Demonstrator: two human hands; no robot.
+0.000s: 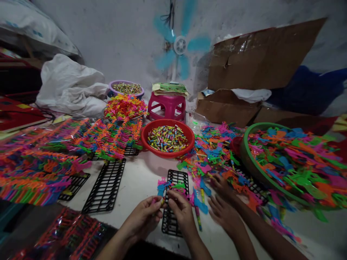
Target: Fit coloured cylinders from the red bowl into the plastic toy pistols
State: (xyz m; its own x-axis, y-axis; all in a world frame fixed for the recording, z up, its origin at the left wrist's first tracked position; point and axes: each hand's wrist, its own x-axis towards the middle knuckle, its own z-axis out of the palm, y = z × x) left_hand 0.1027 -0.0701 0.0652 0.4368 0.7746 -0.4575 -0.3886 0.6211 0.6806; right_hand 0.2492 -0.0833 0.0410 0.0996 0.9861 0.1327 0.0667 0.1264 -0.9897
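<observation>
My left hand and my right hand meet low in the middle of the view, fingertips pinched together on a small pink and yellow plastic piece. They are just above a black grid rack lying on the white surface. A few blue, pink and green plastic toy parts sit on the rack's far half. Just beyond the rack stands a red bowl of small coloured cylinders.
A co-worker's two hands reach in from the right among loose colourful parts. A green basin of parts is at right. Empty black racks and filled rows lie left. Behind are a pink stool, purple bowl, fan and cardboard boxes.
</observation>
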